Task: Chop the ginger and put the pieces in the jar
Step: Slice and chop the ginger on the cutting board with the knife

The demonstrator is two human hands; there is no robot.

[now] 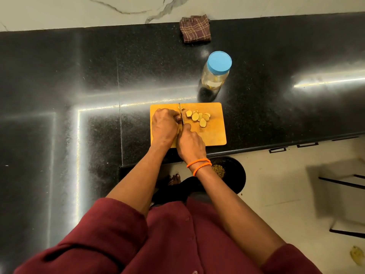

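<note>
A wooden cutting board lies near the front edge of the black counter. Several pale yellow ginger slices lie on its far middle. My left hand curls over the uncut ginger at the board's left side, hiding most of it. My right hand grips the handle of a knife, whose blade stands edge-down just right of my left fingers, pointing away from me. A clear jar with a blue lid on stands behind the board.
A folded brown checked cloth lies at the counter's back edge by the marble wall. Below the counter edge stands a black bin on the floor. The black counter stretches wide to the left and right.
</note>
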